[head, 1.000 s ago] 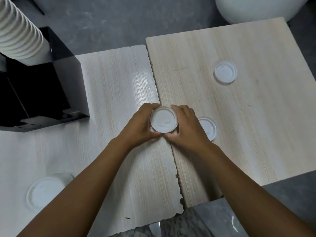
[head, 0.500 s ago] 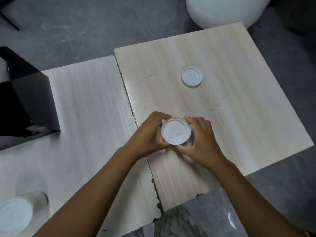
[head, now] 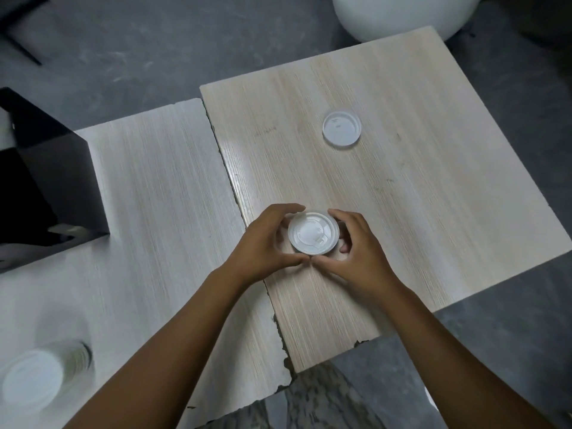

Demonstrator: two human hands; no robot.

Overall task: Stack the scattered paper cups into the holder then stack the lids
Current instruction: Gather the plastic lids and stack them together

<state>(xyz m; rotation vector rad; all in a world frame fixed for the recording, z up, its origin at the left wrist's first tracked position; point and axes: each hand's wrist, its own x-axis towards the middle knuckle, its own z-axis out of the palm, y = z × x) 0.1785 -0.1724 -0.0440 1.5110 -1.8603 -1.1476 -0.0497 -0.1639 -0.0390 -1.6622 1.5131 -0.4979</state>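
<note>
I have both hands cupped round a small lid stack (head: 313, 232) on the right-hand table (head: 418, 193), just right of the seam between the two tabletops. My left hand (head: 266, 243) curls its fingers over the rim from nine o'clock, thumb underneath at about seven; my right hand (head: 356, 246) mirrors it from three o'clock, thumb meeting the left one at six. The fingers are curled and a little spread, touching the edge of the stack rather than pressing flat on top. I judge I hold it from both sides so the lids sit square on one another and none slides off as I seat them

At one o'clock from the stack, well apart, a single loose lid (head: 341, 129) lies flat on the same table; I reckon that one goes on next, and nothing lies between it and my hands. At eight o'clock, near the corner of the left table (head: 148, 187), a blurred white pile (head: 34, 382) stands, probably more lids, though I cannot tell. The black holder (head: 52, 187) sits at nine o'clock, its cups out of sight. A white rounded object (head: 399, 13) lies beyond the far edge
</note>
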